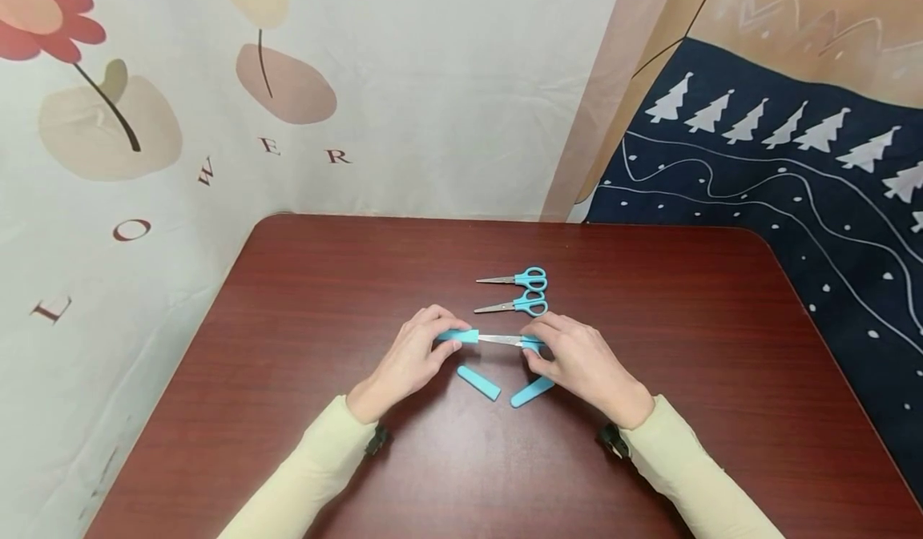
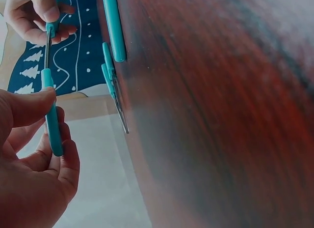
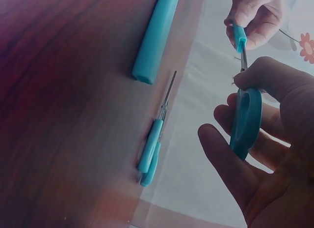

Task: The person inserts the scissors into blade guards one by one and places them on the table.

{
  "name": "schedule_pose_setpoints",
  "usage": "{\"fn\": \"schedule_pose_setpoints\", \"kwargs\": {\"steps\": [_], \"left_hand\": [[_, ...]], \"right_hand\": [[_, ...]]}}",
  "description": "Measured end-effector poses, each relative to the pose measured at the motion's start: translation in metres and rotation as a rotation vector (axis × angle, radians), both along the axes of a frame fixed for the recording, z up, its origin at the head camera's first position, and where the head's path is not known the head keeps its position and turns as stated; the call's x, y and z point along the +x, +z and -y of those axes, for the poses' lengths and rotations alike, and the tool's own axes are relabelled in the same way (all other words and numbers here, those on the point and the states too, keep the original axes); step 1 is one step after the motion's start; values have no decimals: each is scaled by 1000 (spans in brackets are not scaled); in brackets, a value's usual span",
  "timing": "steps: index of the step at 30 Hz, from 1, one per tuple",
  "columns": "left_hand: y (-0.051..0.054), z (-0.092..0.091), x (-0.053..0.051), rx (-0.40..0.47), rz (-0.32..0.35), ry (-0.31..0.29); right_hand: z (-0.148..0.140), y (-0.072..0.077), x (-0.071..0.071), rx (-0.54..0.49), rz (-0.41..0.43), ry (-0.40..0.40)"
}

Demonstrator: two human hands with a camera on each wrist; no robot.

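Note:
My left hand (image 1: 421, 349) pinches a blue blade cover (image 2: 53, 125) between thumb and fingers. Its mouth is at the tip of a pair of blue-handled scissors (image 3: 247, 117), which my right hand (image 1: 579, 361) grips by the handles. Most of the blade shows between the two hands, above the table; whether the tip is inside the cover is hard to tell. Two more blue covers lie below the hands, one (image 1: 479, 383) at the left and one (image 1: 531, 392) partly behind my right hand.
Two other pairs of blue-handled scissors, one (image 1: 530, 279) farther back and one (image 1: 530, 304) nearer, lie beyond the hands on the dark red table (image 1: 288, 411), blades toward the left. Printed cloths (image 1: 447, 106) hang behind and beside the table.

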State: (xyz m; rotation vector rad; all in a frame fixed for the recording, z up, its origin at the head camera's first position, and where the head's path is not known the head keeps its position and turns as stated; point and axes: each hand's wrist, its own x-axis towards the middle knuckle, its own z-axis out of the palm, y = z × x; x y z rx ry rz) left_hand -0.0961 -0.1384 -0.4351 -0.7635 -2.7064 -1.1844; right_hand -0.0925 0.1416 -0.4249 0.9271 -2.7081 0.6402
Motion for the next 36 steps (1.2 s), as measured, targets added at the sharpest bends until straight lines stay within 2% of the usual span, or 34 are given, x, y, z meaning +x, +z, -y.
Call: {"fn": "schedule_pose_setpoints", "kwargs": {"steps": [20, 29, 36], "left_hand": [[-2, -5, 2, 26, -19, -13], [-4, -7, 2, 32, -54, -20], [-4, -9, 2, 31, -58, -25]], "right_hand": [[7, 1, 0, 8, 1, -2], [11, 4, 0, 13, -4, 18], [13, 2, -1, 12, -5, 30]]}}
